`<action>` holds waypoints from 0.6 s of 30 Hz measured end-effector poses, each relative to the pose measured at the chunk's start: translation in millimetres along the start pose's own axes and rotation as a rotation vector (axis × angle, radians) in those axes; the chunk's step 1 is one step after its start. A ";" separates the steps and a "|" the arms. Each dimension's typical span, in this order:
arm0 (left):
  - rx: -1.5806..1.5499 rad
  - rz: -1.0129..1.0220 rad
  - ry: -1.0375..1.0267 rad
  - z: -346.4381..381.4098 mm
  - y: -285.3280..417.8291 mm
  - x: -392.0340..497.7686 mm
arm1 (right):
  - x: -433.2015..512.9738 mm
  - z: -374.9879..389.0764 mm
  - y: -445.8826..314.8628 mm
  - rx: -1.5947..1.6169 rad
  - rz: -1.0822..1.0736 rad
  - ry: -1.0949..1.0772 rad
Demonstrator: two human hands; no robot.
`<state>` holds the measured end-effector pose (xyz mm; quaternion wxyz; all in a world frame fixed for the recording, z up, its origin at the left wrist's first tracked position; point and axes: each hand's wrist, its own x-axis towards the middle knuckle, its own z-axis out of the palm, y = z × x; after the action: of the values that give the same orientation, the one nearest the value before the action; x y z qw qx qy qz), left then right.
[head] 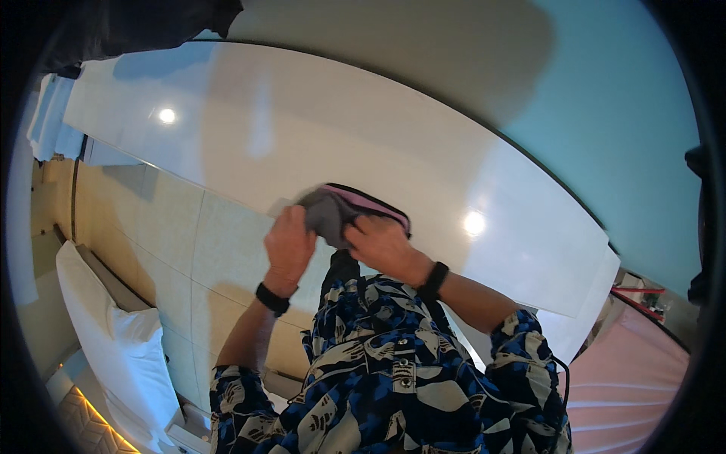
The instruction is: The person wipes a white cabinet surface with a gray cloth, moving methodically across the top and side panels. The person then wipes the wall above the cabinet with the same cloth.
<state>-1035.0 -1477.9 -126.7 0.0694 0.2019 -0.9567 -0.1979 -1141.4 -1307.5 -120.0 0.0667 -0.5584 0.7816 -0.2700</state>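
Both my hands hold a soft grey fabric pouch (327,216) with a pink side panel and black trim, just over the near edge of a long white counter (363,142). My left hand (290,244) pinches its left end. My right hand (385,247) grips its lower right part, with the fingers curled against the cloth. The pouch's left end is blurred. What may lie inside it cannot be seen. A black band sits on each wrist.
A dark item (136,28) hangs over the counter's far left end, with pale blue cloths (54,119) below it. White bedding (122,340) lies at the lower left beside the tiled floor (227,255). A pink cloth-like surface (624,374) is at the lower right.
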 end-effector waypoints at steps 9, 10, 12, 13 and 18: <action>-0.173 0.319 -0.190 53.8 153.9 -36.4 | -146.9 -75.3 44.7 -0.206 0.393 0.065; -0.203 0.351 -0.209 57.3 164.0 -38.4 | -157.3 -77.6 44.9 -0.223 0.437 0.076; -0.262 0.377 -0.231 61.0 174.8 -40.9 | -170.2 -75.9 42.1 -0.265 0.513 0.099; -0.297 0.390 -0.238 61.9 177.0 -41.4 | -172.5 -73.2 40.4 -0.283 0.526 0.107; -0.340 0.253 -0.278 58.7 161.9 -36.7 | -149.5 -56.2 32.4 -0.297 0.467 0.206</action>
<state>-1072.2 -1306.1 -116.3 -0.0056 0.0370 -0.9276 -0.3718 -1136.4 -1144.6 -118.1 -0.0353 -0.3366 0.9226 -0.1853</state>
